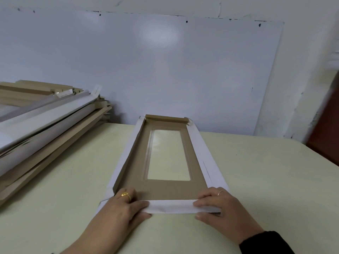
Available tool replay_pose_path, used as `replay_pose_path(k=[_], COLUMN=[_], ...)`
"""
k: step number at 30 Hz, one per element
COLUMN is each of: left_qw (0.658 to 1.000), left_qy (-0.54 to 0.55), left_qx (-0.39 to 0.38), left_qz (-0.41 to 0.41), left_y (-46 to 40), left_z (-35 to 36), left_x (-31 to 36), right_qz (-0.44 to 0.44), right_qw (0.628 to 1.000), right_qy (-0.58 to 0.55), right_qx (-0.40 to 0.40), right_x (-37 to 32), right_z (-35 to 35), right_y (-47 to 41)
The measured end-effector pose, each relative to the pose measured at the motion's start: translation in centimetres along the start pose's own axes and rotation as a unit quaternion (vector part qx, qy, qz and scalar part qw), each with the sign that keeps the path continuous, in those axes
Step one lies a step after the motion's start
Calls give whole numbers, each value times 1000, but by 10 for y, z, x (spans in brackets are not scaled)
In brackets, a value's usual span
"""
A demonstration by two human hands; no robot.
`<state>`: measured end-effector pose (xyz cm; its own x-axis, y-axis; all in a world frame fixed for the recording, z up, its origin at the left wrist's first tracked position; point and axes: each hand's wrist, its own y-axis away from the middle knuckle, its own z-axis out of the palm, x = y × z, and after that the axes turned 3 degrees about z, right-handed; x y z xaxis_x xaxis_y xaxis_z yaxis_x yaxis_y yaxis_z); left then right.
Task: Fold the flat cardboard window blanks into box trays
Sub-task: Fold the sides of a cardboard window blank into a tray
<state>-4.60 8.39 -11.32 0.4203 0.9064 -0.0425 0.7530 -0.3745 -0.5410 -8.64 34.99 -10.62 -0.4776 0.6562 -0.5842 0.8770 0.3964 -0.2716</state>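
Note:
A long cardboard window blank lies lengthwise on the pale table, brown inside up, with a clear window in its middle. Its far end flap stands folded up; the left side is partly raised, the right side lies flat and white. My left hand pinches the left end of the near white flap, thumb below and fingers on top. My right hand pinches the flap's right end the same way.
A tall pile of cardboard pieces fills the table's left side. A white board leans on the wall behind. The pale table stretches out to the right, with a dark brown object at the far right edge.

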Motion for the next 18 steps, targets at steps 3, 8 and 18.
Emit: replay_pose_path(k=[3,8,18], left_qw=[996,993,992], left_qy=[49,13,18], left_qx=[-19,-60,-102], left_qz=[-67,-101,-68], left_y=[-1,-10,-25], left_z=[-4,-13,1], left_x=[-4,5,24], right_qz=[-6,15,-16], right_qw=[999,992,943], right_qy=[14,86,294], right_qx=[28,94,158], right_x=[0,-1,-16], right_z=[2,8,18], right_y=[-2,-8,-24])
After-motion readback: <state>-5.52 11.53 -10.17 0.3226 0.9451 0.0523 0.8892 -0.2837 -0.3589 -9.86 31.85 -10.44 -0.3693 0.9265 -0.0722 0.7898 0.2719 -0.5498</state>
